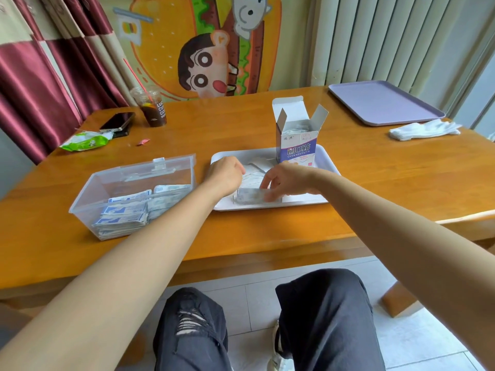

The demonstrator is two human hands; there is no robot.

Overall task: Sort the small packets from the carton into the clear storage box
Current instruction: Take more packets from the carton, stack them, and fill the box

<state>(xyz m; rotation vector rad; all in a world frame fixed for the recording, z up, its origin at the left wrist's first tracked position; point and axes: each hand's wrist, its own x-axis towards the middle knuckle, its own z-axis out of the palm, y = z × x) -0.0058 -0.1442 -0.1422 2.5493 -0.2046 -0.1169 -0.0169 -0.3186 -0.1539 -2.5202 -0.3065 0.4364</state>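
A white tray (325,167) lies mid-table with loose white packets (255,171) on it. A purple-and-white carton (298,145) stands open at the tray's back right, more packets showing inside. My right hand (285,180) pinches a small stack of packets (249,196) at the tray's front. My left hand (226,174) hovers over the tray beside it, fingers curled; whether it touches the stack is hidden. The clear storage box (107,183) stands left of the tray, lid up, with several blue-and-white packets (126,214) inside.
An iced drink cup (152,108), a phone (117,121) and a green wipes pack (85,141) sit at the back left. A purple tray (383,103) and white gloves (424,129) lie at the back right. A small red wrapper (143,141) lies behind the box.
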